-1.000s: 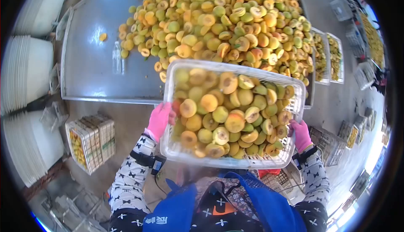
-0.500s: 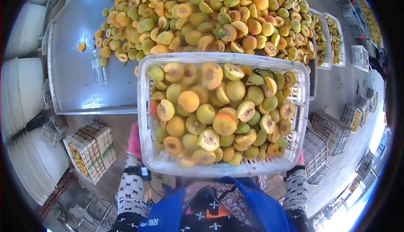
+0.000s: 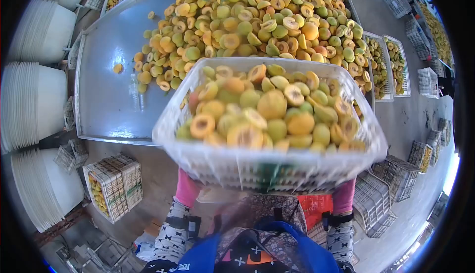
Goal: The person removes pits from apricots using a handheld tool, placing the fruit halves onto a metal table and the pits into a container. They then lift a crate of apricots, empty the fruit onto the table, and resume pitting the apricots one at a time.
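Observation:
A white plastic crate (image 3: pixel 316 160) full of halved yellow-green stone fruit (image 3: pixel 272 105) is held up before my body. It tilts, so its slatted near wall faces me, a little blurred. My left hand (image 3: pixel 187 188), in a pink glove, supports the crate from below at its left. The pink-gloved right hand (image 3: pixel 344 196) does the same at the right. Both hands' fingers are hidden under the crate. Beyond it lies a large heap of similar fruit halves (image 3: pixel 217 30) on a metal table (image 3: pixel 104 109).
A clear plastic bottle (image 3: pixel 134 93) lies on the table's left part. White fruit crates (image 3: pixel 390 87) line its right side. Stacked crates stand on the floor at left (image 3: pixel 116 186) and right (image 3: pixel 368 198). Stacks of white tubs (image 3: pixel 47 92) fill the far left.
The crate has tipped so that its near outer wall shows and its far rim looks narrower. Both gloved hands now show below it. The whole view has shifted slightly.

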`<act>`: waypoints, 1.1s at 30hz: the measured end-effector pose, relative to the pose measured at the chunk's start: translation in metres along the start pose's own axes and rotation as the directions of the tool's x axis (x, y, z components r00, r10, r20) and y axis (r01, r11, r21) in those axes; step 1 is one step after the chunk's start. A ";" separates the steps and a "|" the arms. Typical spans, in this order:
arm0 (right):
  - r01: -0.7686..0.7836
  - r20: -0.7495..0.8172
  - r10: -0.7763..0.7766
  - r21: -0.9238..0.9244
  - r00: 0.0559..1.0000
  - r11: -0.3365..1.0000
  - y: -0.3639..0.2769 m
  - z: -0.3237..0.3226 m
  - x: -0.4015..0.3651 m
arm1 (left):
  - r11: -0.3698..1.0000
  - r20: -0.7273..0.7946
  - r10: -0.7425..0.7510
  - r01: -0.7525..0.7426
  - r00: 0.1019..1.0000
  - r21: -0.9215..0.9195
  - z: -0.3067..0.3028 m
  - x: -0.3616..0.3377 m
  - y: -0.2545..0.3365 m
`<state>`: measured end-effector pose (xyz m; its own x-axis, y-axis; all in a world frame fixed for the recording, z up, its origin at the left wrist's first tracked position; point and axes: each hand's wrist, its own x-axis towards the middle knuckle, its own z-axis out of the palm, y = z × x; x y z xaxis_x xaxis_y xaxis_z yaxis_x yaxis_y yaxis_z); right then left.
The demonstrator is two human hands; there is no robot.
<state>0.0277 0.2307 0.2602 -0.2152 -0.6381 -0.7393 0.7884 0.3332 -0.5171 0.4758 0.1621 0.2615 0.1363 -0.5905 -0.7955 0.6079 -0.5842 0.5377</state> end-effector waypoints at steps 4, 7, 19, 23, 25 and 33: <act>0.198 0.062 -0.188 -0.324 0.980 0.925 -0.061 0.051 -0.011 | 0.965 0.075 0.036 -0.054 0.997 0.257 0.016 -0.020 0.054; 0.418 0.079 -0.426 -0.418 0.901 0.807 -0.080 0.065 0.000 | 0.922 0.148 0.195 -0.233 0.969 0.310 0.023 -0.017 0.078; 0.495 0.105 -0.622 -0.711 0.776 0.498 -0.101 0.088 0.007 | 0.564 0.268 0.654 -0.692 0.708 0.450 0.043 0.016 0.082; 0.344 0.134 -0.581 -0.900 0.803 0.268 -0.158 0.130 0.017 | 0.394 0.277 0.777 -0.780 0.566 0.487 0.082 0.035 0.126; 0.400 0.407 -0.706 -0.897 0.580 -0.189 -0.169 0.108 0.037 | 0.230 0.368 0.839 -0.874 0.400 0.427 0.091 0.043 0.132; 0.787 0.522 -0.840 -0.577 0.149 -0.219 -0.093 0.060 0.089 | 0.305 0.312 0.859 -0.896 0.406 0.323 0.040 0.102 0.038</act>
<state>-0.0298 0.1008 0.2682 -0.3931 -0.7375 0.5491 -0.6747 -0.1744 -0.7172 0.4819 0.0569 0.2118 0.3334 -0.9152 0.2266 -0.1894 0.1704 0.9670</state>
